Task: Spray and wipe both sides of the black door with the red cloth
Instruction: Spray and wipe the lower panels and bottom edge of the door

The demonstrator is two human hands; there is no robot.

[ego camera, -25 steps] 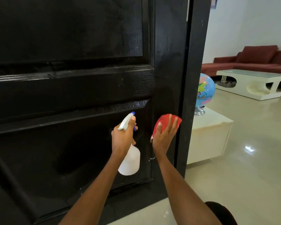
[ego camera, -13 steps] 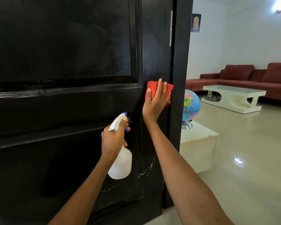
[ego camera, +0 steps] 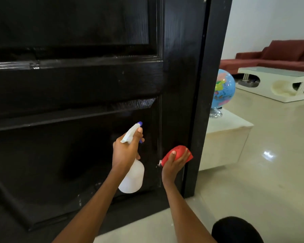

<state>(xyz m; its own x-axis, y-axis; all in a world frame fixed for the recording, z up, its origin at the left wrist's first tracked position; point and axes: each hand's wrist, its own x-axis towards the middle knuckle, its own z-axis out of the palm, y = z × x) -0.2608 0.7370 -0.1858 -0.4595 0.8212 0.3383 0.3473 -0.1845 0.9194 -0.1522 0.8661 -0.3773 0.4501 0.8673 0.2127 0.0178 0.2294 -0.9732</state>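
The black panelled door (ego camera: 88, 85) fills the left and middle of the view, its free edge at the right. My left hand (ego camera: 125, 149) grips a white spray bottle (ego camera: 132, 176) by its neck, the blue nozzle pointing at the lower panel. My right hand (ego camera: 174, 165) presses the red cloth (ego camera: 178, 153) flat against the door's right stile, low down near the edge. A few white spray droplets sit on the wood just left of the cloth.
Behind the door's edge a globe (ego camera: 222, 88) stands on a low white block (ego camera: 225, 141). Farther back are a white coffee table (ego camera: 274, 83) and a red sofa (ego camera: 277, 55) on a glossy tiled floor. My dark knee (ego camera: 235, 230) shows bottom right.
My right hand has slid the red cloth down the door's right stile, from level with the middle rail to the lower panel. My left hand kept holding the bottle in about the same spot.
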